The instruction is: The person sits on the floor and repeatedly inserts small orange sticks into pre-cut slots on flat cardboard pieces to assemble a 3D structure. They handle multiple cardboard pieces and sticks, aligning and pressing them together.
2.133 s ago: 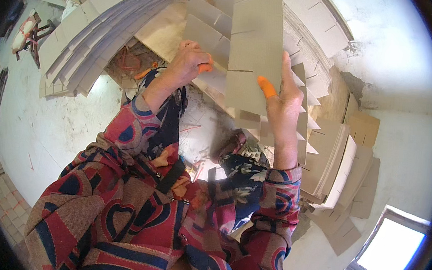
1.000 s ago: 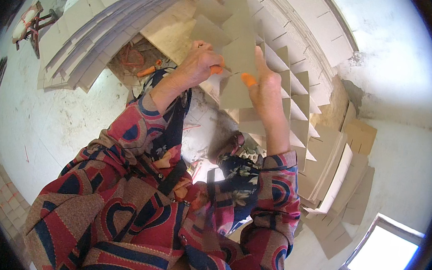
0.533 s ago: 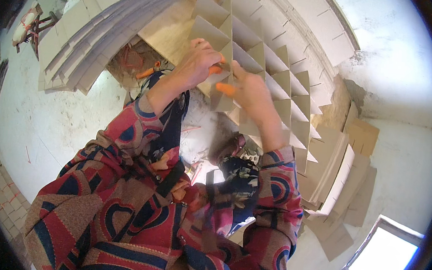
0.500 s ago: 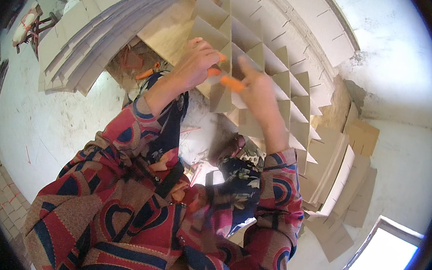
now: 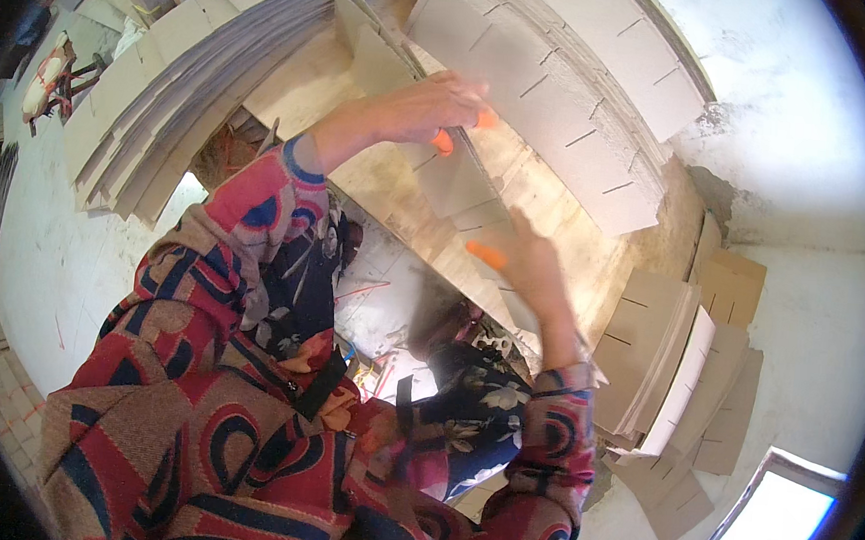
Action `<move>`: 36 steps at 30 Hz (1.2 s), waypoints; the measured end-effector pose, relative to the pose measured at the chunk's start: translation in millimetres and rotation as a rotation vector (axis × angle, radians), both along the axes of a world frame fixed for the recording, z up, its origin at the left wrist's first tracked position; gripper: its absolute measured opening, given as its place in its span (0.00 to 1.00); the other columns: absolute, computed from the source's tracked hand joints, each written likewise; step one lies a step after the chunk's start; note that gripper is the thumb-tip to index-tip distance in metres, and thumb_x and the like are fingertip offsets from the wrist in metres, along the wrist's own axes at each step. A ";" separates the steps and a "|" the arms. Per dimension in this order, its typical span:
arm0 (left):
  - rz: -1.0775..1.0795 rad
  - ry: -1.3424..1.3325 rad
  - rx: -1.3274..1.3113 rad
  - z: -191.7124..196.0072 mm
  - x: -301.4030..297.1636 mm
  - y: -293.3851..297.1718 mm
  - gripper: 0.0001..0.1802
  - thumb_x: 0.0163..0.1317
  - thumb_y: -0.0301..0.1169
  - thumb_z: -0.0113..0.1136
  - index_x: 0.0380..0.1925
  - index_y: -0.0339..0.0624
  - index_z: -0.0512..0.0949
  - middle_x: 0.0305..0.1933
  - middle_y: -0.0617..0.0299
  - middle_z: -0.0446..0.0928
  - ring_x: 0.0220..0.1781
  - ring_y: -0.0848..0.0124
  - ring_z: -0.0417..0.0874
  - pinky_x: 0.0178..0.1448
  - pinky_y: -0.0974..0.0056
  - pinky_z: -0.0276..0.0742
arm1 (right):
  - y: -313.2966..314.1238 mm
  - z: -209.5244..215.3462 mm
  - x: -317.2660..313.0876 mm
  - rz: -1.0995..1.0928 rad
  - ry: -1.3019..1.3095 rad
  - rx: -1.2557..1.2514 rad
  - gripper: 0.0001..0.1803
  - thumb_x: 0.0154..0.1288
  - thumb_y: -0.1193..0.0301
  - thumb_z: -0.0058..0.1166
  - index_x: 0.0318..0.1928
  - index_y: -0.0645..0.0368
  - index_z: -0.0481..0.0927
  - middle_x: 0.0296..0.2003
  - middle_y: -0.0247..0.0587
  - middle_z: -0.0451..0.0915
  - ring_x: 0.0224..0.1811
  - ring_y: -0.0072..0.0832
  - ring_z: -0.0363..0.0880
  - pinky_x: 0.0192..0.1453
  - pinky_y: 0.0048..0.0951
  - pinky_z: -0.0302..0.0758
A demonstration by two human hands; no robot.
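A grey cardboard divider grid (image 5: 449,183), folded nearly flat into a long narrow bundle, runs slantwise from the upper middle toward the lower right. Over its upper edge my left hand (image 5: 429,109) is closed, with orange covers on the thumb and a finger. Farther down the same bundle my right hand (image 5: 538,272) grips it, an orange-covered thumb on the near face and the fingers at the top edge. Motion blurs the right hand, and part of its fingers is hidden. Some of the bundle's far-left panels stand slightly apart.
Beneath the divider is a wooden board (image 5: 558,199). Stacks of slotted cardboard sheets stand at the far side (image 5: 556,88), at the left (image 5: 195,83) and at the right (image 5: 649,335). Loose cardboard pieces (image 5: 678,493) lie near the right wall.
The divider was spread into open diamond cells and is now folded almost flat. My hands have moved apart, the right one toward me, uncovering the board and the far stack.
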State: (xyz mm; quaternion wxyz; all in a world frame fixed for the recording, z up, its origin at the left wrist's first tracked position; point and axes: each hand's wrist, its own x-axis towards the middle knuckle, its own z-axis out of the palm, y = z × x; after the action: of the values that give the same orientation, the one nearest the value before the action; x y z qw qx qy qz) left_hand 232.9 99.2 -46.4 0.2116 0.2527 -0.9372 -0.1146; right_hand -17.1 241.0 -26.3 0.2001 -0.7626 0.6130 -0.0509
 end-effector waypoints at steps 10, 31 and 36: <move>-0.121 -0.093 -0.188 52.7 17.0 19.3 0.11 0.53 0.28 0.55 0.38 0.42 0.75 0.35 0.60 0.74 0.40 0.63 0.74 0.42 0.61 0.68 | 0.2 26.8 3.6 -0.074 0.336 -0.440 0.21 0.57 0.74 0.56 0.52 0.58 0.71 0.41 0.56 0.79 0.44 0.48 0.78 0.44 0.46 0.74; 0.693 0.044 -0.545 13.0 212.5 59.3 0.24 0.49 0.28 0.70 0.48 0.39 0.78 0.44 0.54 0.80 0.46 0.59 0.78 0.50 0.58 0.73 | 188.6 18.0 -239.8 -0.815 0.793 -0.506 0.22 0.66 0.55 0.48 0.50 0.59 0.73 0.47 0.45 0.74 0.53 0.44 0.70 0.52 0.48 0.68; 0.453 0.082 -0.408 25.6 102.0 77.9 0.22 0.44 0.23 0.70 0.44 0.37 0.79 0.44 0.53 0.80 0.45 0.59 0.78 0.47 0.60 0.75 | 178.0 4.0 -248.4 -1.006 0.807 -0.285 0.29 0.53 0.52 0.62 0.48 0.57 0.70 0.45 0.44 0.74 0.53 0.43 0.70 0.48 0.48 0.70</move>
State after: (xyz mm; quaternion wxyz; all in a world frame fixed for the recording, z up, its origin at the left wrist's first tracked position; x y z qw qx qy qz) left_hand 334.9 177.1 -20.8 0.3155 0.4026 -0.8514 0.1160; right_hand -265.5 419.0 -22.3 -0.1963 -0.3613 0.9088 0.0711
